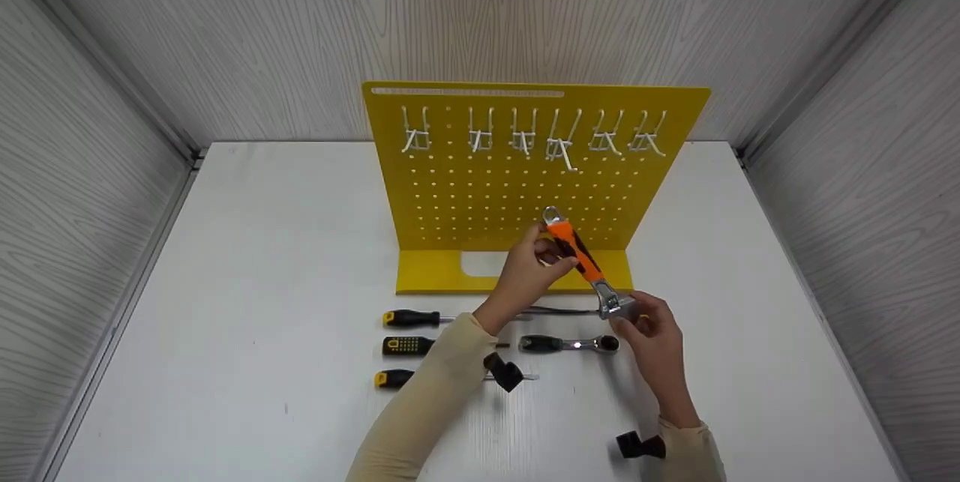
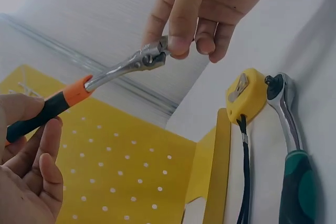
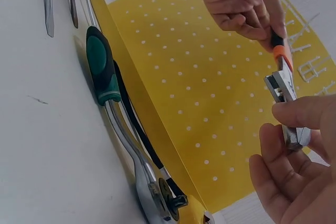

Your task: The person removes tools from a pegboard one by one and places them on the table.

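Note:
An adjustable wrench [image 1: 579, 251] with an orange and black grip is held up in front of the yellow pegboard, ring end up and steel head down to the right. My left hand [image 1: 534, 270] pinches its grip between thumb and fingers. At the other end, my right hand [image 1: 654, 336] pinches the steel head, as the right wrist view shows with the thumb across the metal. Below the hands lies a ratchet [image 1: 568, 344] with a green and black handle. Beside it sits a yellow tape measure [image 2: 247, 95] with a black strap, mostly hidden by my right hand in the head view.
The pegboard [image 1: 510, 205] stands on a yellow base and carries a row of white hooks [image 1: 523, 139] near its top. Several screwdrivers with black handles, one the screwdriver [image 1: 411, 318] nearest the base, lie left of the ratchet, partly under my left arm. Grey panels surround the white table [image 1: 247, 302].

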`<state>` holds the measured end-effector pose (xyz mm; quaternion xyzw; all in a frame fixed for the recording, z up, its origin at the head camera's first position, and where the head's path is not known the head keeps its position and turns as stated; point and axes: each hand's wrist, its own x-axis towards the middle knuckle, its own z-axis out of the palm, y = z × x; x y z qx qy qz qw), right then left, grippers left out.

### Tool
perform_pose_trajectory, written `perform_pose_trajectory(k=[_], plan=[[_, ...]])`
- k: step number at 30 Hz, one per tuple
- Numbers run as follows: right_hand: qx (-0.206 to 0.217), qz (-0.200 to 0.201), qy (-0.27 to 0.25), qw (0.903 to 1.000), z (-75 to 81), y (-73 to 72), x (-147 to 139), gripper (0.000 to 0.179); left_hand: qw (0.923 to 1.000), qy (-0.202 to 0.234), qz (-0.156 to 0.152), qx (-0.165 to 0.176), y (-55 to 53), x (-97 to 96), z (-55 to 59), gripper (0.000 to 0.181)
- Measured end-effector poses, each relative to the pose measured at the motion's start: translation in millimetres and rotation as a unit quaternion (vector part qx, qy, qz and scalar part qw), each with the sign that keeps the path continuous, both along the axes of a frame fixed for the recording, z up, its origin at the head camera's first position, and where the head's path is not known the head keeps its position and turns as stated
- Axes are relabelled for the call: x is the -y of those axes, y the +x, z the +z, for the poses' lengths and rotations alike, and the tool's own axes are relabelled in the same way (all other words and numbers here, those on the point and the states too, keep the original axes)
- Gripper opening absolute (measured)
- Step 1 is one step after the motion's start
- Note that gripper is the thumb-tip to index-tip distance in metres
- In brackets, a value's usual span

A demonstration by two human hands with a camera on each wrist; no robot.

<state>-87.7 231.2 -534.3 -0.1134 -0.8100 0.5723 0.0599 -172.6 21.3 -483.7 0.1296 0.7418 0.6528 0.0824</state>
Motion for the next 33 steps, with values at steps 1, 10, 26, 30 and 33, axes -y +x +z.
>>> perform_pose_trajectory(k=[1,10,26,30,33], plan=[[0.0,0.0,0.005,1.0,-0.1,0.6,-1.0,0.042,1.0,0.0,-0.003,-0.001,0.5,2.6,-1.9,0.046],[-0.008,0.019,-0.007,0.9998,0.0,8.1,-10.2,0.044,0.9992,0.024,-0.03,-0.009,11.8,20.7,-7.6,0.046],[0.05,0.0,-0.066,0.9966,-6.7,19.1,-33.2,0.048,0.9975,-0.023,-0.06,0.031,31.2,34.5,-25.7,0.041],[0.044,-0.004,-0.073,0.9963,-6.0,20.0,-41.4,0.048,0.9955,-0.055,-0.069,0.035,36.3,32.2,-27.4,0.038],[0.037,-0.003,-0.073,0.9966,-5.1,21.4,-47.5,0.049,0.9934,-0.087,-0.062,0.041,41.7,29.4,-30.0,0.035]])
